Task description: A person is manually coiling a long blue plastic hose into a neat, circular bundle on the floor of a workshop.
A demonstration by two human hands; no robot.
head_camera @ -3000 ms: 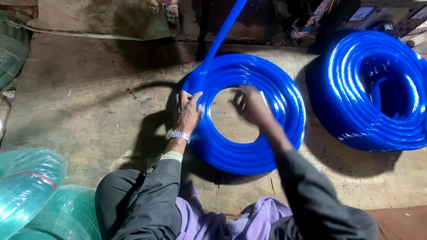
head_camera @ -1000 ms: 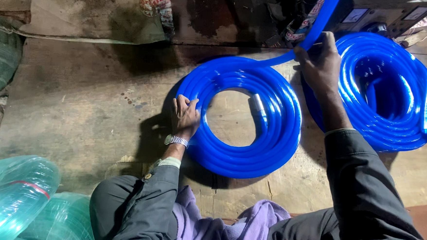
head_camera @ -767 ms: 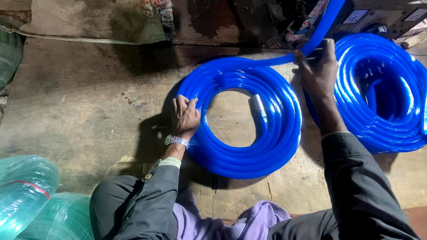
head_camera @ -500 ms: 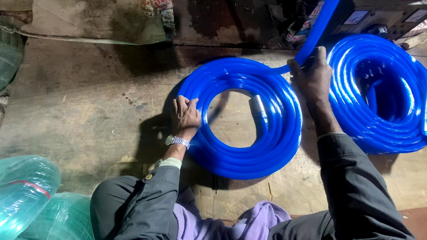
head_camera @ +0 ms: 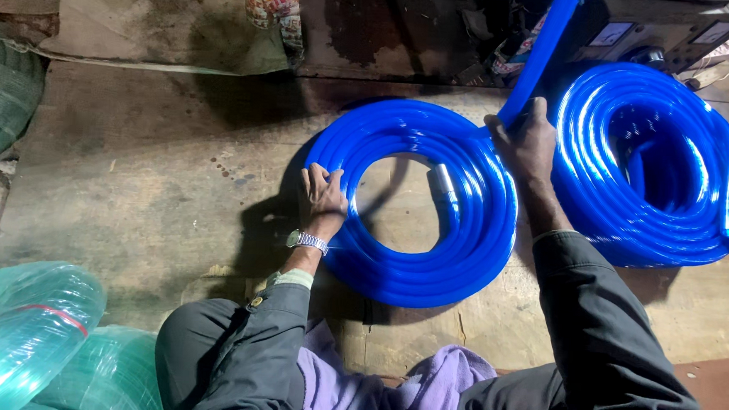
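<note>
A coil of shiny blue hose (head_camera: 428, 266) lies flat on the concrete floor in front of me. My left hand (head_camera: 322, 196), with a metal wristwatch, grips the coil's left side and holds the loops down. My right hand (head_camera: 524, 143) is closed on the loose blue hose strand (head_camera: 544, 48) at the coil's upper right; that strand runs up and away out of the top of the frame. A short silvery hose end (head_camera: 444, 182) sticks into the coil's open centre.
A second, thicker blue hose coil (head_camera: 657, 170) lies to the right, bound with a strip at its far side. Green translucent hose rolls (head_camera: 17, 336) sit at lower left, more green coils (head_camera: 0, 103) at far left. Dark machinery and sacks line the back.
My right hand has drawn the loose strand down from the upper right toward the coil's rim. Three seconds ago both hands were at the coil's centre. The left hand has stayed put.
</note>
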